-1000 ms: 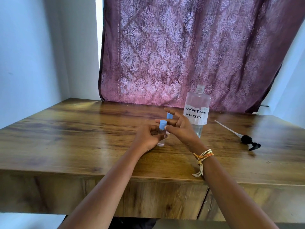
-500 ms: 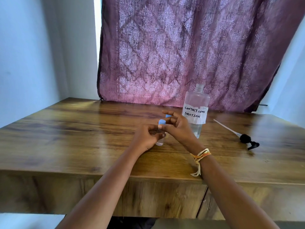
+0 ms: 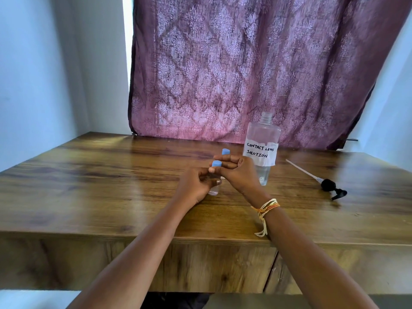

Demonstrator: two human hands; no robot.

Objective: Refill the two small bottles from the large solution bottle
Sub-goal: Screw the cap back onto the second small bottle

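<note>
A small clear bottle point(image 3: 214, 191) with a blue cap point(image 3: 216, 163) stands on the wooden table point(image 3: 111, 186). My left hand point(image 3: 196, 186) grips its body. My right hand point(image 3: 236, 172) pinches the blue cap with its fingertips. Behind my right fingers only the blue cap of a second small bottle point(image 3: 225, 151) shows. The large clear bottle point(image 3: 263, 139), labelled "contact lens solution", stands uncapped just right of my right hand, with a little liquid at its bottom.
A black pump head with a long white tube point(image 3: 327, 185) lies on the table to the right of the large bottle. A purple patterned curtain point(image 3: 245, 70) hangs behind the table. The table's front edge is close to me.
My right fingers have closed down onto the blue cap of the near small bottle. My left hand has kept its hold on the bottle's body.
</note>
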